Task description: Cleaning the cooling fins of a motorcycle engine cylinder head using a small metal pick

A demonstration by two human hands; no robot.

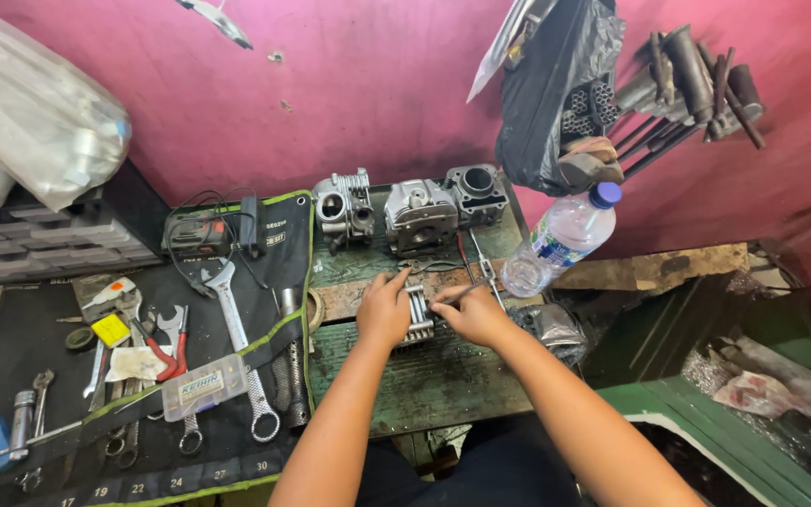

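Nearby, engine parts (415, 214) and bottle (560, 239) flank both hands — finned cylinder (416, 314).

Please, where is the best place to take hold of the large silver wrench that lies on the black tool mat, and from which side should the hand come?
Probably grip the large silver wrench at mid-shaft, coming straight down from above. It lies flat and lengthwise on the black tool mat, and the shaft is its narrowest bare part. A clear plastic box lies close on its left, so pinching near the middle avoids it. The left hand is nearer.

Both hands (429, 314) grip a finned metal cylinder (417, 315) on the green workbench (424, 385).
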